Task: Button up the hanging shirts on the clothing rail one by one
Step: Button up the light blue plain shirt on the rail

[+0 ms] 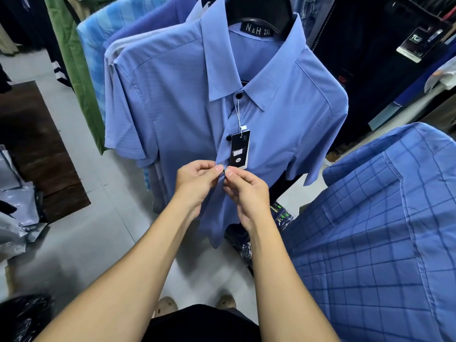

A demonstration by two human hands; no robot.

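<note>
Left hand (195, 178) and right hand (246, 191), fingertips meeting at the front opening of the blue shirt (172, 95). Each hand is clamped by thumb and forefinger on one front edge of the shirt. A small dark spot between the thumbs is taken to be the third button (224, 171), largely hidden by the fingers. Whether it has passed through its hole cannot be told.

Above the hands, the collar button (238, 96) and the second button (229, 137) appear fastened. The swing tag (239, 149) hangs on its string from the collar button, its lower edge just beside the right thumb. Below the hands the front hangs open.

The shirt hangs on a dark hanger (261, 11). Other shirts are packed behind it to the left, and a checked shirt (370, 218) lies near the right arm.

Risks, as judged:
- The button may slip back out if the pinch is loosened early, since the fabric looks smooth and thin.
- The tag or its string may be caught under the fold, being so close.
- A downward tug may tilt the shirt on the hanger.
- The edges may be mismatched by one hole.
</note>
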